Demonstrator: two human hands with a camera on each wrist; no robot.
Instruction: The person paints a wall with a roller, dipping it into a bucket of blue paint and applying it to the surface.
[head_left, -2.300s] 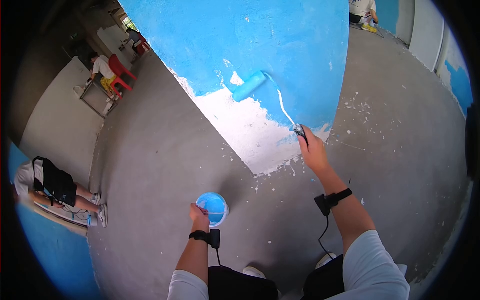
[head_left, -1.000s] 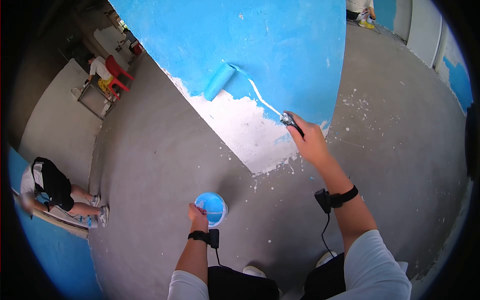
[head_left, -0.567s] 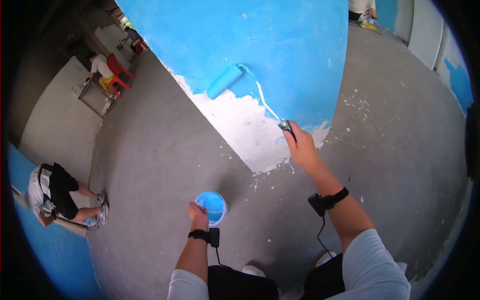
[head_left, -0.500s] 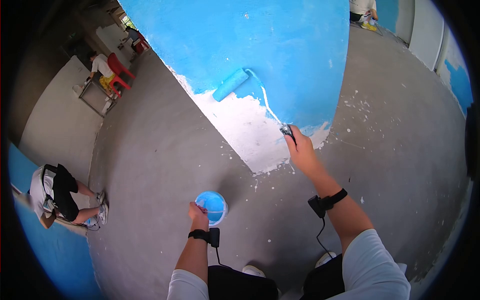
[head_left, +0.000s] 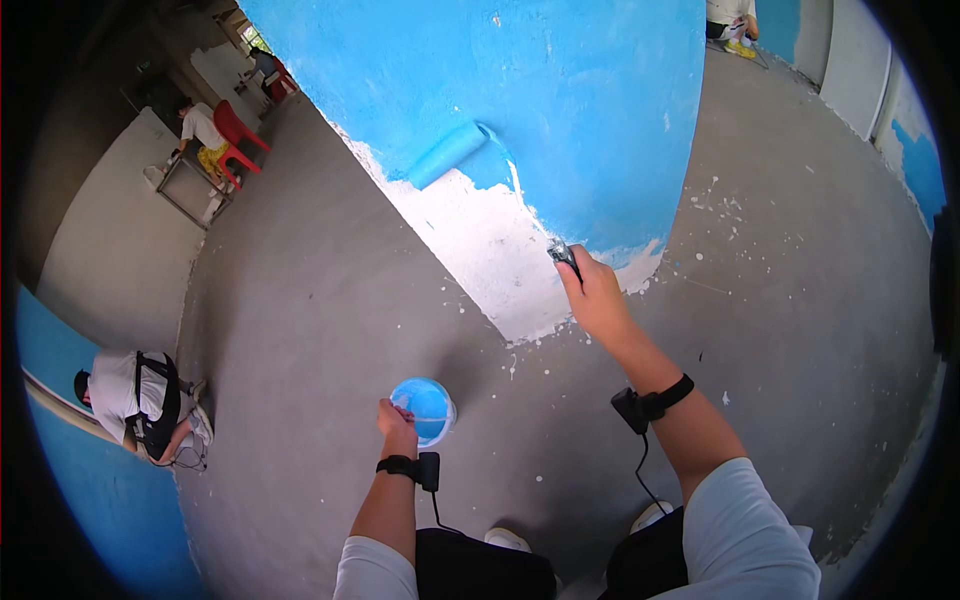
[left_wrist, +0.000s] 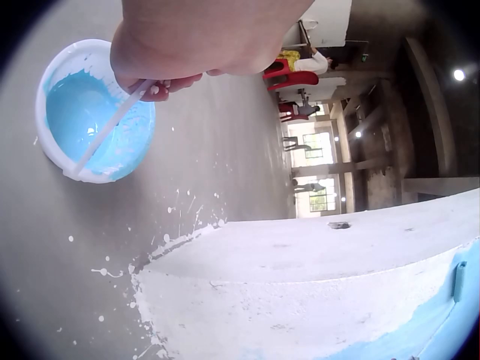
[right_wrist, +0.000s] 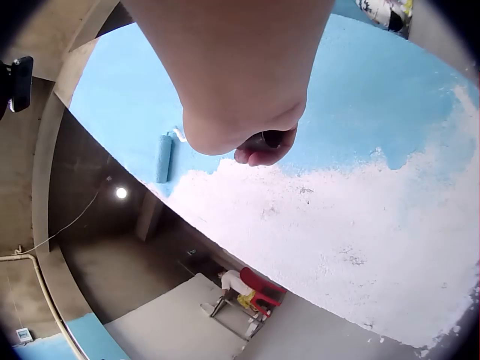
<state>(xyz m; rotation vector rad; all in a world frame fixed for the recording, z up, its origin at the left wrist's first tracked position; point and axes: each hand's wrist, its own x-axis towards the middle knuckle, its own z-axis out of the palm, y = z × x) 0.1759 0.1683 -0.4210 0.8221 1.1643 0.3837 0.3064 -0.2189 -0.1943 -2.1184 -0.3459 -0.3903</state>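
Observation:
My right hand point(head_left: 597, 295) grips the dark handle of a paint roller point(head_left: 447, 155). Its blue sleeve lies against the wall point(head_left: 480, 250), at the ragged border between blue paint and bare white, near the wall's left edge. In the right wrist view the roller sleeve point(right_wrist: 164, 158) shows beyond the hand, which hides most of the handle. Low on the left, my left hand point(head_left: 397, 422) holds the handle of a white bucket point(head_left: 449, 424). Blue paint coats the bucket's inside, and the left wrist view shows the fingers curled round the pale bail handle point(left_wrist: 112, 127).
Paint spatters dot the grey floor point(head_left: 300, 400) around the wall's foot. A person point(head_left: 150, 400) bends by a part-blue wall at left. Farther back, someone sits on a red chair point(head_left: 238, 138) at a table. Another person point(head_left: 735, 25) crouches at top right.
The roller has swung left and back a little along the paint border, ending nearer the wall's left edge. The bucket stays almost in place. The person at left has bent lower.

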